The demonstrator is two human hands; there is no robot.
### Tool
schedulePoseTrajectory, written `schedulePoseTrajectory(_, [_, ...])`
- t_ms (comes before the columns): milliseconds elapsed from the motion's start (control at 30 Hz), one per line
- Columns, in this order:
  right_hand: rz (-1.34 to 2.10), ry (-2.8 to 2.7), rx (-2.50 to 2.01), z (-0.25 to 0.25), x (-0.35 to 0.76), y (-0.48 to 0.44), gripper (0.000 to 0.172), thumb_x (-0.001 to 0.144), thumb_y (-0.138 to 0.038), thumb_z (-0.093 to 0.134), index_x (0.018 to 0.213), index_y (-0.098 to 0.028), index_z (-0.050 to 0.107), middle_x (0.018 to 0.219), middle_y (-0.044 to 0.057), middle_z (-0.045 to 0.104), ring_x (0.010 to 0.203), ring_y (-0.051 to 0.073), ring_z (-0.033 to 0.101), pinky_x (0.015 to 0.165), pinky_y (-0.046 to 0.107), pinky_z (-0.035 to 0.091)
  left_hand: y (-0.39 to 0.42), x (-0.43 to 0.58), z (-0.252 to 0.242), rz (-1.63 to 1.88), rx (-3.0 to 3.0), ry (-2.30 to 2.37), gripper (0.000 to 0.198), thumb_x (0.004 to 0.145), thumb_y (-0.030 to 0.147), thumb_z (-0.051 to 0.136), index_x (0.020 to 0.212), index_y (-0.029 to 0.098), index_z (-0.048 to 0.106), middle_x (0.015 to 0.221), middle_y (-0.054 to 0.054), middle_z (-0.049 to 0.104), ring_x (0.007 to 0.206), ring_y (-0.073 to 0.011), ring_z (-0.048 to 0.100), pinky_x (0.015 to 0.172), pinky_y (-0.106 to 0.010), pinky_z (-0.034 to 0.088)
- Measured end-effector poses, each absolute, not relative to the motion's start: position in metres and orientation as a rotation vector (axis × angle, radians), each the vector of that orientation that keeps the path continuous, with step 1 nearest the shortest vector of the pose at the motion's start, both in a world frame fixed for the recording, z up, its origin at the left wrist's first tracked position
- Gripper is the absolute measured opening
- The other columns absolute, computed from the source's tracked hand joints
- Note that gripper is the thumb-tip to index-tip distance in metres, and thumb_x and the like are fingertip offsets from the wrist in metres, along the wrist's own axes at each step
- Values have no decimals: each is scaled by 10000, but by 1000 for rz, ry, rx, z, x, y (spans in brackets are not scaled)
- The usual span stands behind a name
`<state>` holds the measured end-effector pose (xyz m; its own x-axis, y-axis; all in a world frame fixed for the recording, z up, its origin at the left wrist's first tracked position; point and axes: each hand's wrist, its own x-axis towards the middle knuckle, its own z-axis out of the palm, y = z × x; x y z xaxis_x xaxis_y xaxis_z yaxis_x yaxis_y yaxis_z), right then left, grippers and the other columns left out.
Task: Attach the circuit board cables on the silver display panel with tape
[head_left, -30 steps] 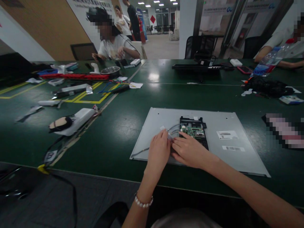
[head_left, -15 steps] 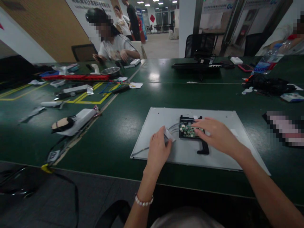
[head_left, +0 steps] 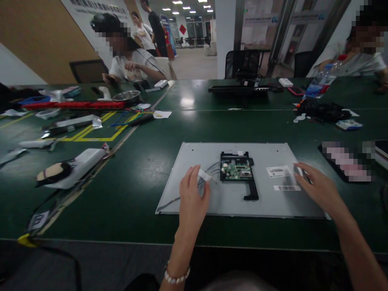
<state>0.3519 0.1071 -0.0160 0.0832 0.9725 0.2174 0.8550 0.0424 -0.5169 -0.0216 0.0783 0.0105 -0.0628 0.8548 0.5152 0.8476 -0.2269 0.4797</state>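
A light grey flat panel [head_left: 236,204] lies on the green table. On it sits a green circuit board [head_left: 238,171] in a black plastic frame [head_left: 253,193]. Grey cables [head_left: 214,166] run left from the board to a piece of white tape [head_left: 204,174]. My left hand [head_left: 193,194] has its thumb and fingertips round this tape, over the panel's left half. At the panel's right edge, beside two white labels [head_left: 278,171], is my right hand [head_left: 319,188], fingers stretched and thumb apart. A small dark patch shows between them; I cannot make out what it is.
A pixelated phone-like object [head_left: 345,161] lies right of the panel. To the left are a white device with a beige pad [head_left: 77,167] and a black cable. A person [head_left: 130,60] sits across the table. Bottles [head_left: 321,81] and a black bundle [head_left: 324,110] stand back right.
My right hand has moved off the circuit board to the panel's right edge, uncovering the board and the labels. My left hand stays at the tape. The whole view has shifted slightly.
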Motion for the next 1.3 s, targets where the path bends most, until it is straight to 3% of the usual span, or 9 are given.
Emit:
schedulePoseTrajectory(200, [244, -1922, -1810, -21, 351, 104, 531, 904, -504, 407, 1307, -192, 558, 1331, 144, 595, 1198, 331, 569, 988, 515, 460, 74, -20, 17, 1319, 2210, 1884, 441, 917, 161, 510, 1354, 189, 454, 1335, -143, 526, 1317, -253, 450, 1102, -474, 381])
schedulePoseTrajectory(400, [-16, -2315, -1837, -39, 338, 98, 608, 914, -552, 383, 1418, -220, 460, 1520, 123, 395, 1408, 369, 312, 1078, 550, 361, 71, -19, 18, 1391, 2200, 1849, 400, 915, 137, 500, 1311, 194, 488, 1303, -128, 551, 1313, -246, 458, 1096, -473, 393])
schedulePoseTrajectory(567, [-199, -2374, -1861, -46, 316, 93, 608, 958, -515, 274, 1471, -205, 380, 1546, 169, 328, 1441, 371, 232, 1099, 626, 254, 69, -20, 15, 1401, 2209, 1859, 389, 915, 136, 497, 1298, 201, 493, 1303, -123, 552, 1313, -251, 458, 1090, -493, 394])
schedulePoseTrajectory(800, [-273, -2474, -1731, -36, 277, 104, 555, 975, -431, 232, 1470, -233, 386, 1545, 153, 342, 1454, 367, 194, 1090, 695, 158, 65, -19, 16, 1350, 2207, 1877, 372, 915, 121, 478, 1274, 215, 498, 1293, -114, 564, 1322, -259, 448, 1101, -533, 371])
schedulePoseTrajectory(933, [-235, -2555, -1588, -28, 250, 111, 535, 979, -383, 251, 1486, -249, 360, 1569, 138, 303, 1464, 335, 186, 1105, 666, 163, 63, -20, 17, 1352, 2223, 1843, 380, 913, 103, 469, 1276, 210, 491, 1301, -110, 558, 1326, -249, 442, 1114, -526, 361])
schedulePoseTrajectory(1300, [22, -2645, -1398, -21, 179, 141, 556, 988, -378, 300, 1493, -150, 343, 1558, 201, 298, 1457, 313, 219, 1148, 546, 186, 61, -18, 19, 1367, 2202, 1834, 359, 902, 96, 462, 1240, 205, 520, 1280, -112, 577, 1307, -249, 465, 1096, -517, 385])
